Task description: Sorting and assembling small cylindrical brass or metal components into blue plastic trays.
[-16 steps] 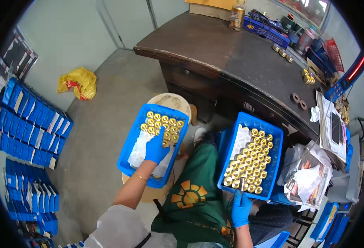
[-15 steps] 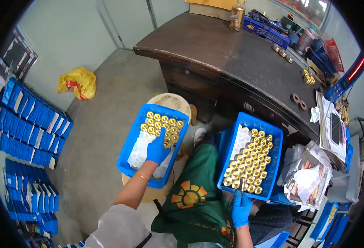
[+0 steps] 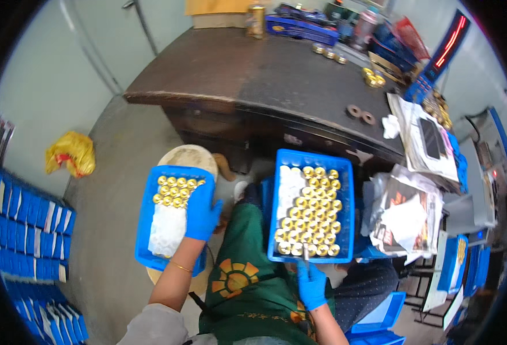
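My left hand [image 3: 203, 211], in a blue glove, reaches over the right side of the left blue tray [image 3: 140, 230]. Its fingers stretch over the brass parts, with the thumb apart; nothing shows in its grasp, though the fingertips are partly hidden and blurred. Rows of round brass parts [image 3: 176, 192] fill the far end of that tray, with white liner [image 3: 169, 225] nearer me. My right hand [image 3: 312, 287], also gloved, is closed on a short metal rod [image 3: 306, 251] at the near edge of the right blue tray [image 3: 347, 201]. Many brass parts [image 3: 311, 215] stand in rows there.
The left tray rests on a round stool [image 3: 187, 158]. A dark desk [image 3: 225, 69] stands ahead, with papers and a phone [image 3: 432, 138] at its right. Newspapers [image 3: 406, 218] lie right of the right tray. Blue bins [image 3: 26, 224] line the left; a yellow bag [image 3: 70, 154] is on the floor.
The view has turned, so the desk and trays sit further left. My left hand has moved from the middle of the left tray toward its right side. My right hand still holds the rod.
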Demonstrator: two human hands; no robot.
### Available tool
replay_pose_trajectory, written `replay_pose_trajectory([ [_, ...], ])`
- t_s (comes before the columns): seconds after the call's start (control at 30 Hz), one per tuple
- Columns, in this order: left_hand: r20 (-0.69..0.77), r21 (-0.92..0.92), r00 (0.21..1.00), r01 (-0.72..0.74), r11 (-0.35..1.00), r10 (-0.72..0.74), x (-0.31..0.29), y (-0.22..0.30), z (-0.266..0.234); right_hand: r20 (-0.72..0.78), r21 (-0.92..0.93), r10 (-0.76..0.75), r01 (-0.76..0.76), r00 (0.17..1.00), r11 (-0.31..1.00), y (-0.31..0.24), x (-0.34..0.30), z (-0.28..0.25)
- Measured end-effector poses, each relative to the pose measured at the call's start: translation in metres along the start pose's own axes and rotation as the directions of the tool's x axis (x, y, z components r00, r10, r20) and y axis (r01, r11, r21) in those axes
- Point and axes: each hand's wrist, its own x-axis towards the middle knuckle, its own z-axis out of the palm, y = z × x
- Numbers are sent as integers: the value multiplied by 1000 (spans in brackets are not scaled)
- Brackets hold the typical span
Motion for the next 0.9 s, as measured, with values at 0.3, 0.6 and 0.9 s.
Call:
replay_pose_trajectory([
  [0.3, 479, 38, 848, -279, 959, 228, 40, 109, 198, 61, -42, -71, 74, 996, 996, -8, -19, -5],
  [0.6, 375, -281, 923, 200, 939, -84, 41, 71, 229, -109, 99, -114, 125, 988, 987, 8, -9, -13],
  [0.9, 811, -490, 535, 842, -225, 238, 5, 187, 68, 57, 403, 116, -129, 992, 906, -27, 20, -36],
])
